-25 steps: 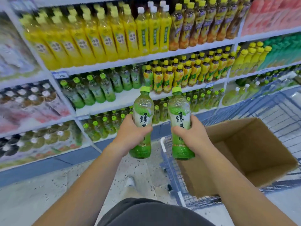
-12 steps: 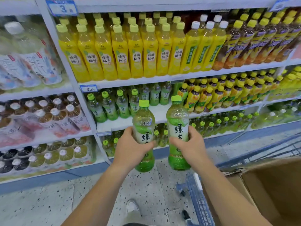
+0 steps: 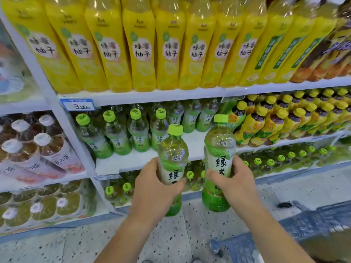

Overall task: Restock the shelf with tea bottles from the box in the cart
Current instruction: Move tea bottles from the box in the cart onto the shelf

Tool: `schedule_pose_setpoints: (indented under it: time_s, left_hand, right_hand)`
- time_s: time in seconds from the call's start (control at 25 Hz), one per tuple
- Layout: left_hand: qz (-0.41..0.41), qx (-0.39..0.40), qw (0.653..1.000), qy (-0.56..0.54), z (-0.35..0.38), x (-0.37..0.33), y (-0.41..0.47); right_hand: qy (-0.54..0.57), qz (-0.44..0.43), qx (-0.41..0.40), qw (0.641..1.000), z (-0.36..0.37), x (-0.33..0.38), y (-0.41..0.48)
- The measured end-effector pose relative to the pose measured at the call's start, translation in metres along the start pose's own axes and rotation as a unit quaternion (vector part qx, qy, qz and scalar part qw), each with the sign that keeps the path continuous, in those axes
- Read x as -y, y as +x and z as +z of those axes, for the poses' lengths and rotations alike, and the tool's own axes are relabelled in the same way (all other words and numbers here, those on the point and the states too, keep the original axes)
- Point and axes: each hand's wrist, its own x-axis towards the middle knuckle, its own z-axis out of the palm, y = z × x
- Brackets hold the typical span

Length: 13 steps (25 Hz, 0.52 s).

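My left hand (image 3: 154, 188) grips a green tea bottle (image 3: 172, 156) with a lime cap, held upright. My right hand (image 3: 232, 184) grips a second green tea bottle (image 3: 220, 147), also upright and a little higher. Both bottles hang in front of the white middle shelf (image 3: 136, 160), just short of its front edge. Several matching green tea bottles (image 3: 121, 133) stand on that shelf at the left and back, with bare shelf surface in front of my hands. The cart (image 3: 296, 230) shows only as a blue rim at the lower right, with a corner of the cardboard box (image 3: 330, 245) inside it.
Tall yellow drink bottles (image 3: 140, 44) fill the shelf above. Yellow-capped bottles (image 3: 281, 120) crowd the right part of the middle shelf. A price tag (image 3: 77, 105) hangs at the upper shelf's edge. More green bottles (image 3: 269, 162) line the lower shelf. Speckled floor (image 3: 95, 240) lies below.
The view has closed in on the shelves and turned away from the cart. Both hands have carried their bottles forward, up to the middle shelf's front edge.
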Motion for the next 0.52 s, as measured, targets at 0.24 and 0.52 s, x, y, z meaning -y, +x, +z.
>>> schedule_pose_setpoints:
  time_s: [0.24,0.52]
  left_hand:
    - [0.021,-0.060,0.997,0.042,0.047,0.051,0.050]
    - [0.026,-0.128,0.990,0.057,0.087,0.061,0.102]
  right_hand:
    - [-0.021,-0.043,0.022,0.999,0.016,-0.060,0.070]
    - [-0.018,-0.090,0.052,0.994,0.025,-0.087,0.136]
